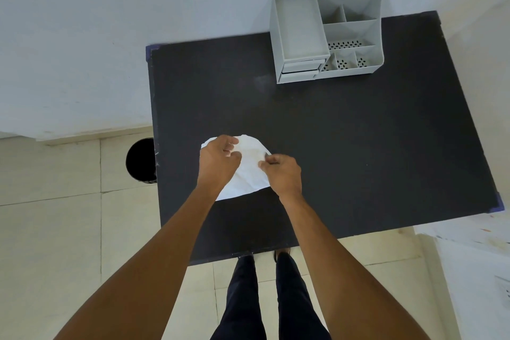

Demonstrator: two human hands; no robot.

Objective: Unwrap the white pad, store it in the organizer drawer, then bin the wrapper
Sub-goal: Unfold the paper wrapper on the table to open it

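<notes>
pinching the white pad (249, 171), left hand (218, 161) and right hand (284, 174) both clamped on it

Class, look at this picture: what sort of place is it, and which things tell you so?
Probably a plain indoor room set up as a desk workspace: a black table against a bare white wall, a grey desk organizer on it, and a dark bin on the tiled floor.
</notes>
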